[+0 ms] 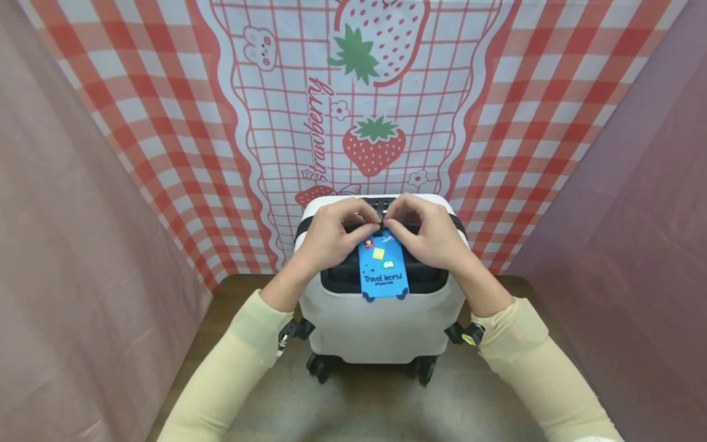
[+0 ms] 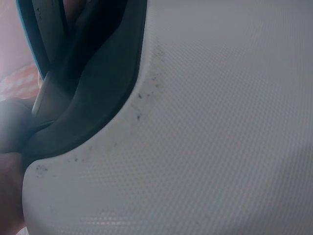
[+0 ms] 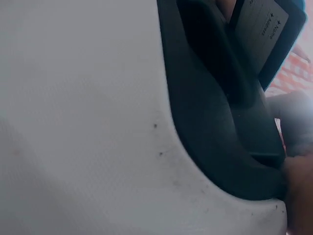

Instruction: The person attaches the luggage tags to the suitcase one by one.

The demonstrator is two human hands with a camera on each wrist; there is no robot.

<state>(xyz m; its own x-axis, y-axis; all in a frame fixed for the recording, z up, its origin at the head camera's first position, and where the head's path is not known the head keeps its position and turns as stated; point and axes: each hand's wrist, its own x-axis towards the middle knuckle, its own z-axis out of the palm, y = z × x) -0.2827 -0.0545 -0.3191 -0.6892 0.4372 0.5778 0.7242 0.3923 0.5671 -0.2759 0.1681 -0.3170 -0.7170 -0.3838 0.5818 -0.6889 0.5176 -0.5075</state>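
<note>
A blue luggage tag (image 1: 383, 270), printed "Travel World", hangs against the black handle recess (image 1: 339, 279) of a white suitcase (image 1: 381, 325). My left hand (image 1: 334, 233) pinches the tag's dark strap (image 1: 378, 232) between thumb and fingertips, above the tag. Close beside it, my right hand (image 1: 428, 233) pinches the strap from the other side, fingertips nearly meeting the left ones. How the strap's ends lie is hidden by the fingers. The right wrist view shows the back of the luggage tag (image 3: 261, 36), with a name and address card.
The suitcase stands upright on wheels (image 1: 318, 367) on a brown wooden table (image 1: 243, 307). Behind it hangs a red checked strawberry cloth (image 1: 282, 123). Pink curtains (image 1: 83, 245) close off both sides. A black band (image 1: 302, 227) runs round the suitcase near its top.
</note>
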